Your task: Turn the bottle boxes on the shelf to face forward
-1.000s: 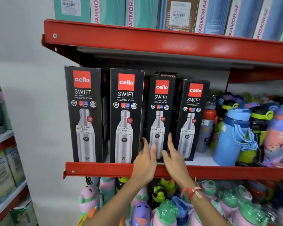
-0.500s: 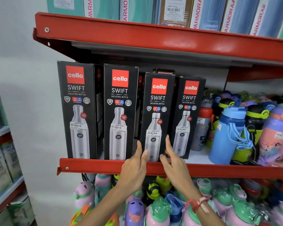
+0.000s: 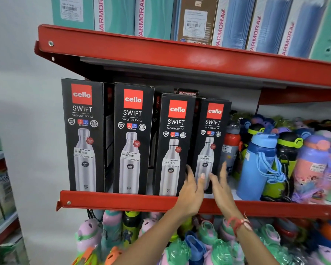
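Note:
Several black Cello Swift bottle boxes stand upright in a row on the red shelf (image 3: 122, 200), printed fronts towards me. The far-left box (image 3: 83, 134) and the second box (image 3: 131, 139) are taller than the third box (image 3: 173, 144). The fourth box (image 3: 210, 138) sits furthest right, angled slightly left. My left hand (image 3: 192, 190) is at the fourth box's lower left edge, fingers apart, thumb across its front. My right hand (image 3: 221, 184) is at that box's lower right side, fingers spread. Whether either hand touches the box is unclear.
Colourful loose bottles crowd the shelf right of the boxes, nearest a grey-and-red bottle (image 3: 230, 148) and a blue bottle (image 3: 256, 165). More children's bottles (image 3: 208, 243) hang below. Teal and blue boxes (image 3: 237, 20) fill the upper shelf (image 3: 161, 52). A white wall is at left.
Both hands have shifted right, from the third box's base to either side of the fourth box. The third box now stands squarer to the front. The view has moved closer.

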Demonstrator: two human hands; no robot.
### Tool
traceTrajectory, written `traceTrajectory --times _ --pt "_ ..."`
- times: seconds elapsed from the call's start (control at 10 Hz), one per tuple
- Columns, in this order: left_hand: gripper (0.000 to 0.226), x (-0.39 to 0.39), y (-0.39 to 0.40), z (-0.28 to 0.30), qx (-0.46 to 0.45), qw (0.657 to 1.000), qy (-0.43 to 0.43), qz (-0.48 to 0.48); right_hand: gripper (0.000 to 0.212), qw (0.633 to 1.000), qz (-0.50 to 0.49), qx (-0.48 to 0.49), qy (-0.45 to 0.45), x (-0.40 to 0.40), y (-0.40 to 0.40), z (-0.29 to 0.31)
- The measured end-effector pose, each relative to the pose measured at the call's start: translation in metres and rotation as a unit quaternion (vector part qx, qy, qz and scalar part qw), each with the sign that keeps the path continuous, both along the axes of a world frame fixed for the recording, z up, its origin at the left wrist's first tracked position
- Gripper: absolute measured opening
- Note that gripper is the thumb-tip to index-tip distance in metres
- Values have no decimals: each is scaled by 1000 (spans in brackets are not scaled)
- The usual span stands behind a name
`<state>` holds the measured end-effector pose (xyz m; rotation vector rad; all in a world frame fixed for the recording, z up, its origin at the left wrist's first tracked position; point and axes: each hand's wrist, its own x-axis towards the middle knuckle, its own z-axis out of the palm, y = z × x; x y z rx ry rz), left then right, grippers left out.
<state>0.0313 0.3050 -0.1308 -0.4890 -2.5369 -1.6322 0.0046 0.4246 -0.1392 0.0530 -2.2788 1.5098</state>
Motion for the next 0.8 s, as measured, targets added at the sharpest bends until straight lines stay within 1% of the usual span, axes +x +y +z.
traceTrajectory --times 0.1,0.2,0.3,0.4,0.5,0.6,0.7,0.8 --pt "72 -11 5 1 -10 999 -38 26 64 998 39 41 -12 0 3 3" --pt "72 -4 -2 -3 -42 998 -5 40 66 997 47 68 -7 12 7 0" --pt "76 11 -13 -10 -59 997 49 26 72 993 28 114 4 29 10 -7" --pt "73 26 -21 -11 -84 993 87 -1 73 990 30 138 24 43 10 -12" --pt "72 31 -28 -7 -95 991 95 -17 74 988 25 148 27 47 9 -12" --pt "70 32 -33 0 -113 990 75 -25 75 987 5 160 -1 48 6 -7" --pt "71 38 -41 9 -127 989 72 -34 72 986 -17 164 3 53 0 -1" --pt "67 41 -60 28 -94 982 163 -1 66 960 -116 192 165 59 -8 27"
